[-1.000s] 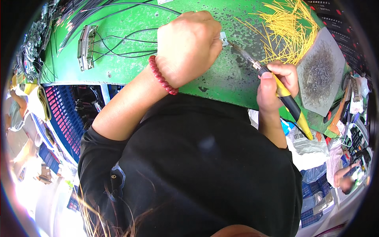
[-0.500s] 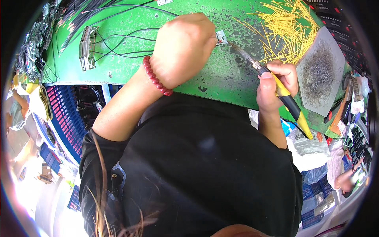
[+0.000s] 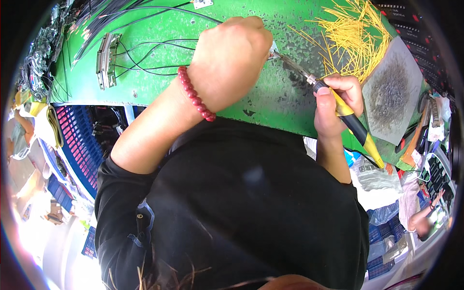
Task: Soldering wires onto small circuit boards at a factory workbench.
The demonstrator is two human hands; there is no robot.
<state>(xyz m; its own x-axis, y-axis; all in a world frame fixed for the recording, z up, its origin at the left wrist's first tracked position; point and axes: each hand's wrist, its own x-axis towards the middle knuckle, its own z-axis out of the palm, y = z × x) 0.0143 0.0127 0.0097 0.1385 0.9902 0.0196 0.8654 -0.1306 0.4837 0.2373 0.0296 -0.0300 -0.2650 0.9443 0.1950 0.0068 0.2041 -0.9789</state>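
My left hand (image 3: 232,63), wrist ringed by red beads, is closed above the green bench. Black wires (image 3: 169,43) from a dark metal-edged part (image 3: 106,61) run in under it. Its fingertips are mostly hidden; they appear to pinch a wire end beside a small white circuit board (image 3: 273,50), which is partly covered by the hand. My right hand (image 3: 336,104) grips a yellow and black soldering iron (image 3: 352,121) like a pen. The iron's tip (image 3: 279,55) reaches the edge of the board; whether it touches is too small to tell.
Yellow wires (image 3: 355,41) lie piled at the far right, near a grey worn plate (image 3: 392,92). Bundled black wires (image 3: 104,21) and another white board (image 3: 203,4) are at the far side. A blue basket (image 3: 79,145) stands below the bench's left edge. Other people appear at both sides.
My left hand has shifted slightly right, covering more of the white board. The soldering iron's tip has moved slightly left and down, closer to the board and fingertips.
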